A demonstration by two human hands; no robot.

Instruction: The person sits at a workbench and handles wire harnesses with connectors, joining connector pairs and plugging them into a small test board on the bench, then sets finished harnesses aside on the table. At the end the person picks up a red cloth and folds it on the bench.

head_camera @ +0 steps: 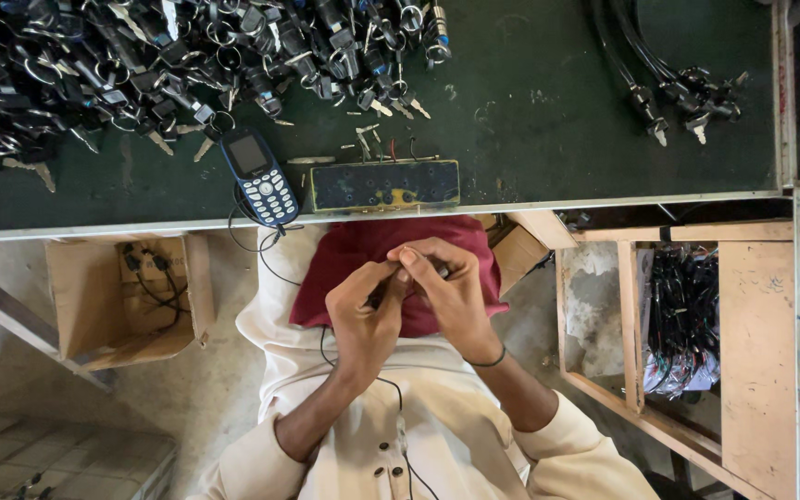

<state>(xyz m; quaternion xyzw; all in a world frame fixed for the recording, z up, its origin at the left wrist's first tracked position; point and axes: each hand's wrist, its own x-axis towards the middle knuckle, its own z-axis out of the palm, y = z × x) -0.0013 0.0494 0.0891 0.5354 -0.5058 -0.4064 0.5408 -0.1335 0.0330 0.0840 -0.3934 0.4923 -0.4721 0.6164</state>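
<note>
Right now we pinch a small dark part [383, 293] between both hands over the red cloth [363, 255] on our lap: left hand [363, 319] grips its near end, right hand [451, 292] works its far tip. Turning it further calls for a firm hold, judging by the fingers.

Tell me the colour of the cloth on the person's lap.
Dark red cloth, under both hands, seen in the head view.

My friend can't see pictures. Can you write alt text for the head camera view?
Two hands, left hand and right hand, pinch a small dark part over a red cloth on the lap. Ahead, a dark green table holds a big pile of keys, a blue keypad phone and a small block.
</note>
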